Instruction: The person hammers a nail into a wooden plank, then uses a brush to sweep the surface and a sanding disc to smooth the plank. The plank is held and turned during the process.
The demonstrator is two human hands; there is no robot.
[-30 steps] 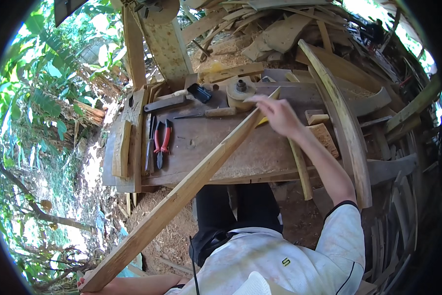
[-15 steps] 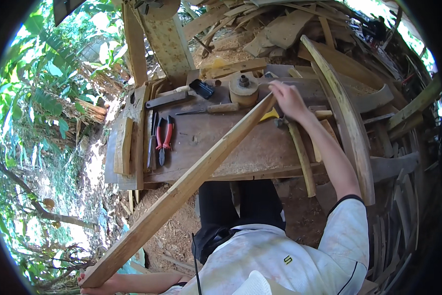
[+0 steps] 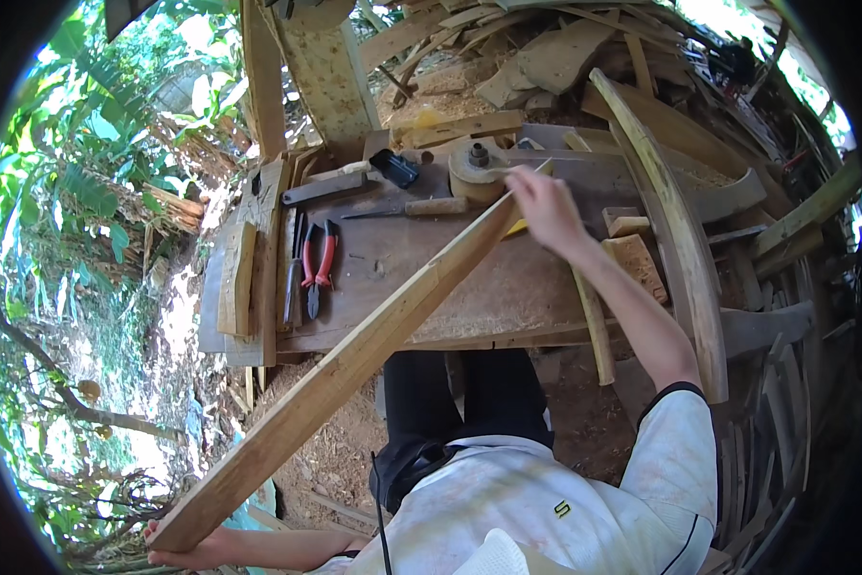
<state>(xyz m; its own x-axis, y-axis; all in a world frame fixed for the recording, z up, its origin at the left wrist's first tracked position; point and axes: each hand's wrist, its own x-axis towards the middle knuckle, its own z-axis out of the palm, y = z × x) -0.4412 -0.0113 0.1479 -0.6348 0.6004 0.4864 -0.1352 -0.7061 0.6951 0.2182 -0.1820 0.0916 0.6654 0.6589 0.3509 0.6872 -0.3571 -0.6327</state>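
A long wooden plank (image 3: 346, 369) slants across in front of me, from the lower left up over the workbench (image 3: 383, 307). My left hand (image 3: 186, 548) is closed around its near end, beyond the bench's front edge. At the far end, my right hand (image 3: 546, 209) grips the plank's edge; some of its fingertips are hidden. Just behind that hand stands a round wooden block (image 3: 471, 184) with a metal bolt and nut on top. Part of a wooden handle (image 3: 592, 321) shows below my right wrist, its head hidden.
Red-handled pliers (image 3: 329, 257) and a slim tool (image 3: 293, 283) lie at the bench's left. A wooden-handled file (image 3: 436, 207), a black tray-like piece (image 3: 393, 170) and wood offcuts (image 3: 636, 266) lie farther back and right. A long curved pole (image 3: 675, 230) leans on the right side.
My right hand has shifted slightly left and down along the plank's far end, uncovering wood blocks on the right. The plank's near end has moved slightly left with my left hand.
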